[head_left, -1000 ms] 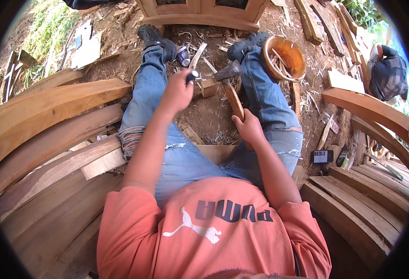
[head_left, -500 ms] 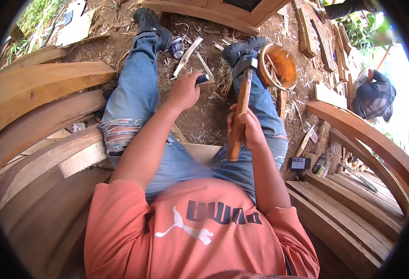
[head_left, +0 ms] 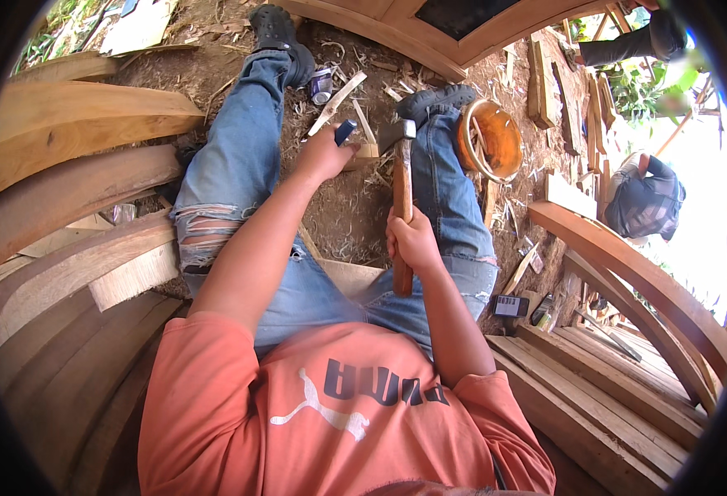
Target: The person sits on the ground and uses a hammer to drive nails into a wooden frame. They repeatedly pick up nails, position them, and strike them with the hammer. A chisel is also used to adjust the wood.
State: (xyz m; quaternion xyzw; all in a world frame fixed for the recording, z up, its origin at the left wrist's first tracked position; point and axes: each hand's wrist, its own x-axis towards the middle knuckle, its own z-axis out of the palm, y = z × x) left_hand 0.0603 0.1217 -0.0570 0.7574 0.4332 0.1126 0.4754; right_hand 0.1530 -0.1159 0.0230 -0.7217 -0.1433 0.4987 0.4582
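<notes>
My right hand [head_left: 413, 240] is wrapped round the wooden handle of a hammer [head_left: 402, 178]. Its metal head points away from me, just right of my left hand and apart from it. My left hand [head_left: 322, 157] is closed on a dark blue tool handle [head_left: 344, 132], whose rounded end sticks up from the fist. The rest of that tool is hidden by my fingers. Beside the left fist a small block of wood [head_left: 363, 155] shows between my lower legs.
An orange bucket [head_left: 491, 140] holding wood strips stands by my right foot. A wooden panel frame [head_left: 363, 26] lies ahead. Curved planks [head_left: 83, 120] are stacked at left, more boards [head_left: 586, 397] at right. A phone [head_left: 510, 306] lies near them. Another person [head_left: 646, 198] is at far right.
The hammer has swung left and its head is nearer the left fist. My right hand moved left with it. The left hand keeps the dark blue handle, and the whole view shifted slightly.
</notes>
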